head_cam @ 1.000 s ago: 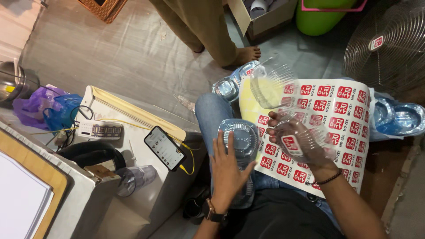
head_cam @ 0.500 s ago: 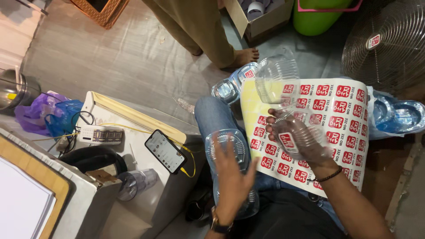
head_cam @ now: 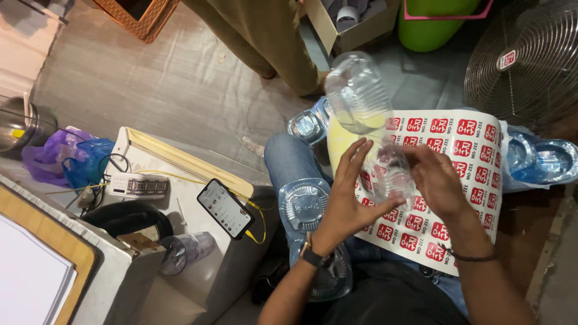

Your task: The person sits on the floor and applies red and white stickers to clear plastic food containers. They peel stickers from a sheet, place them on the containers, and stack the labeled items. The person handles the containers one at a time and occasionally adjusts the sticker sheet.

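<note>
Open floor (head_cam: 150, 90) ahead-left, standing person's leg (head_cam: 271, 42) and fan (head_cam: 524, 54) ahead

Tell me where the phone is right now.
In the head view, the phone lies screen-up on the white box at the person's left, beside the yellow cable.

A sticker sheet (head_cam: 445, 180) lies across the lap, a phone (head_cam: 226, 207) on the box (head_cam: 174, 174) at left.
</note>
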